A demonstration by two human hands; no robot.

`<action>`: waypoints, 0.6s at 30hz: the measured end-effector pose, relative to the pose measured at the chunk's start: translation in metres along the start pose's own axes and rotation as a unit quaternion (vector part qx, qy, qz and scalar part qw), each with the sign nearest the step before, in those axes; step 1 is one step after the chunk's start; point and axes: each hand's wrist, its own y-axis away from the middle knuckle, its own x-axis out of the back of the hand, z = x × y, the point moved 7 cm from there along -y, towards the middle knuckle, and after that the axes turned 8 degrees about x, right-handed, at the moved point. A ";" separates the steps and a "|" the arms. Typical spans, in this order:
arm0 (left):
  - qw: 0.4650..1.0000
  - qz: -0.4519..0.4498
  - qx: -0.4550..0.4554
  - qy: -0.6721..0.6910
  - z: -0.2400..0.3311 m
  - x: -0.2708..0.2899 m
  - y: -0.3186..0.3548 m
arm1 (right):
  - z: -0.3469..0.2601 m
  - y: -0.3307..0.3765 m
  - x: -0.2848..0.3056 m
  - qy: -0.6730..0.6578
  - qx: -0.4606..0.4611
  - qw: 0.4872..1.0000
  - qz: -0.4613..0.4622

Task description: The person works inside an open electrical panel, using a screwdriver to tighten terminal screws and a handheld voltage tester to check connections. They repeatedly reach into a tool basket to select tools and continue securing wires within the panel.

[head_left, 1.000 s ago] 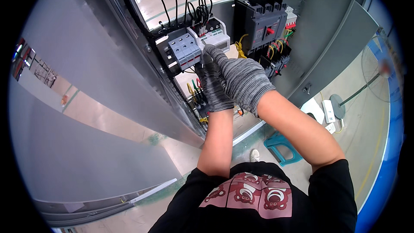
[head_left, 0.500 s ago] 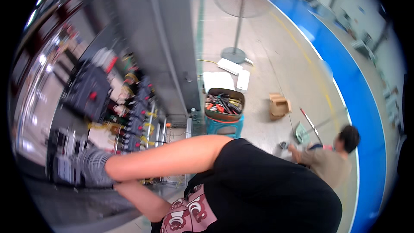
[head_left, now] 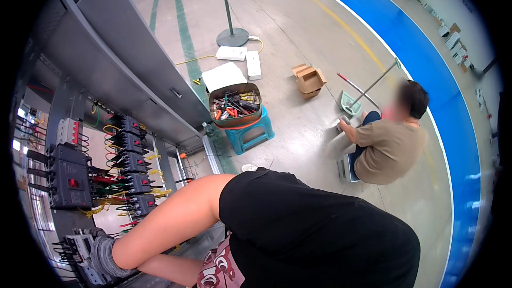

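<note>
Reaching into an open grey electrical cabinet [head_left: 133, 58], the person's right hand [head_left: 104, 256], in a grey knit glove, rests against a pale terminal block [head_left: 80, 250] at the cabinet's lower left corner. The fingers are hidden behind the block and the arm, so whether they grip anything cannot be told. The left hand is mostly out of sight: only a bare forearm [head_left: 165, 269] shows beneath the right arm, and its grasp cannot be told either.

Above the gloved hand sits a large black breaker [head_left: 69, 176] with a red button, and beside it a column of smaller black breakers [head_left: 133, 173] already joined by red, yellow and green wires. Judging by this, much of the wiring is in place, while the bottom block is the part in hand (how much remains there is hidden).

Further out, on the concrete floor, a brown tub of hand tools [head_left: 236, 105] stands on a teal plastic stool [head_left: 250, 133]. Beyond are white boxes, a small cardboard box [head_left: 309, 80] and a pedestal fan [head_left: 226, 0]. A second person [head_left: 392, 138] sits on the floor, well apart.
</note>
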 end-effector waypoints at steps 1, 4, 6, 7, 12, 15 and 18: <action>1.000 -0.002 0.002 -0.001 -0.002 -0.001 -0.001 | 0.000 0.004 0.001 0.001 -0.001 1.000 0.002; 1.000 -0.006 0.014 -0.005 -0.007 -0.003 0.001 | 0.008 0.008 0.004 0.006 -0.012 1.000 0.013; 1.000 -0.006 0.017 -0.004 -0.005 -0.001 0.001 | 0.013 0.014 0.004 0.006 -0.017 1.000 0.016; 1.000 -0.007 0.012 -0.005 0.000 -0.002 0.002 | 0.008 0.012 0.005 0.004 -0.010 1.000 0.018; 1.000 -0.003 -0.015 -0.011 0.034 -0.005 0.006 | -0.017 -0.005 0.001 -0.032 0.026 0.998 0.039; 0.996 0.010 -0.073 0.041 0.061 0.000 0.006 | -0.029 -0.012 -0.008 -0.066 0.022 0.997 0.021; 0.990 -0.052 -0.056 0.123 0.031 -0.050 -0.033 | -0.014 -0.011 0.014 -0.045 -0.014 0.998 0.046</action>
